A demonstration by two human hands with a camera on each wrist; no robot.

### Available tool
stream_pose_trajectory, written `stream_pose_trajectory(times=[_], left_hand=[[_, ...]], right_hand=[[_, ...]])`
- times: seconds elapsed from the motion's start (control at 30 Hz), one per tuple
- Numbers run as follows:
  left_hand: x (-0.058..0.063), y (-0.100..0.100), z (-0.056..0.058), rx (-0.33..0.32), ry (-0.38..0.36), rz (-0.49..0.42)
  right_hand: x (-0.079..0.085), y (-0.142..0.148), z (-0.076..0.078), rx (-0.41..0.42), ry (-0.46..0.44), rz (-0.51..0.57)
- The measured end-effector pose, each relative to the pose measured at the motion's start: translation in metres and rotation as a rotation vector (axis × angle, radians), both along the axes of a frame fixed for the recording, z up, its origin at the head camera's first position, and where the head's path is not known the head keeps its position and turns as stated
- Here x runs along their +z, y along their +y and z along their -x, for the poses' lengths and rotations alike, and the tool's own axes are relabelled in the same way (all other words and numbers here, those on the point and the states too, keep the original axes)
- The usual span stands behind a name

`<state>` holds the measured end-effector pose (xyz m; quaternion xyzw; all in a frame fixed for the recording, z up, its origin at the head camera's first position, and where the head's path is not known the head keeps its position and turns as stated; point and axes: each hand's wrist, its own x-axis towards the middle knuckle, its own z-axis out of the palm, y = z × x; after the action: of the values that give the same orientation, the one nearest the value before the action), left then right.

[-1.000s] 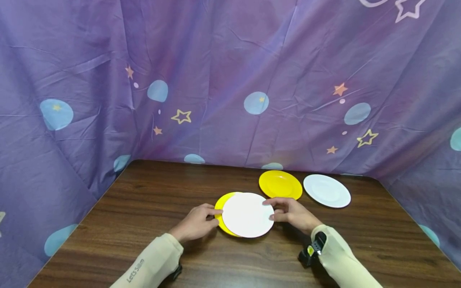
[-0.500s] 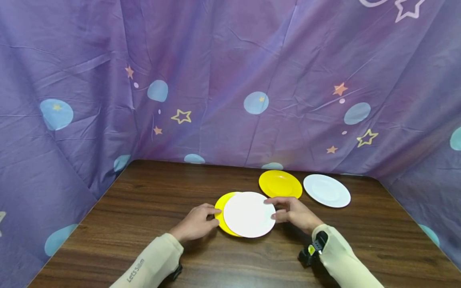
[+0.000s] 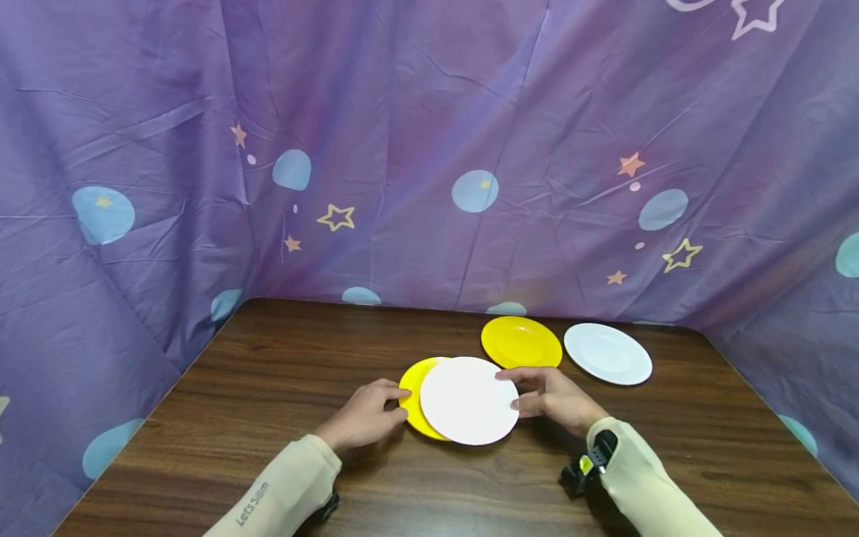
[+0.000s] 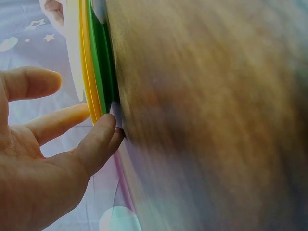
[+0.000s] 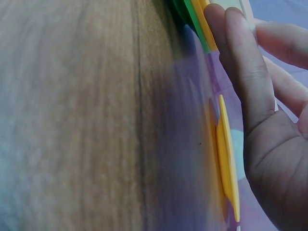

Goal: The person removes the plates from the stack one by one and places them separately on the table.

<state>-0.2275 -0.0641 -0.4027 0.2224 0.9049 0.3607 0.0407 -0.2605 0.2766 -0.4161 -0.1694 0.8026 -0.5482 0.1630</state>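
Observation:
In the head view, my right hand (image 3: pixel 553 399) holds a white plate (image 3: pixel 468 401) by its right rim. In the right wrist view, fingers (image 5: pixel 245 62) lie on both sides of that rim. The white plate overlaps most of a yellow plate (image 3: pixel 411 403), whose left crescent shows. Beneath the yellow plate, a green plate (image 4: pixel 100 57) appears in the left wrist view, low over the table. My left hand (image 3: pixel 365 414) touches the left edge of this stack with extended fingertips. Its thumb (image 4: pixel 36 82) stands apart from the plates.
Another yellow plate (image 3: pixel 520 343) lies behind my right hand, towards the back of the wooden table (image 3: pixel 302 343). To its right is a second white plate (image 3: pixel 607 354). A purple patterned curtain (image 3: pixel 403 149) encloses the table's back and sides.
The upper white plate has shifted slightly to the right with my right hand, uncovering more of the yellow plate. My left hand has stayed at the stack's edge.

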Motion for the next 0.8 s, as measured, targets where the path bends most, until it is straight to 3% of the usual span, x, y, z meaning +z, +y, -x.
stream_pose_trajectory(times=[0.67, 0.8], left_hand=[[-0.003, 0.000, 0.000, -0.009, 0.019, 0.002], [-0.001, -0.001, -0.001, -0.009, -0.009, -0.001]], right_hand=[[0.001, 0.019, -0.007, 0.006, -0.046, 0.061], [0.000, 0.022, -0.007, 0.016, -0.038, 0.073]])
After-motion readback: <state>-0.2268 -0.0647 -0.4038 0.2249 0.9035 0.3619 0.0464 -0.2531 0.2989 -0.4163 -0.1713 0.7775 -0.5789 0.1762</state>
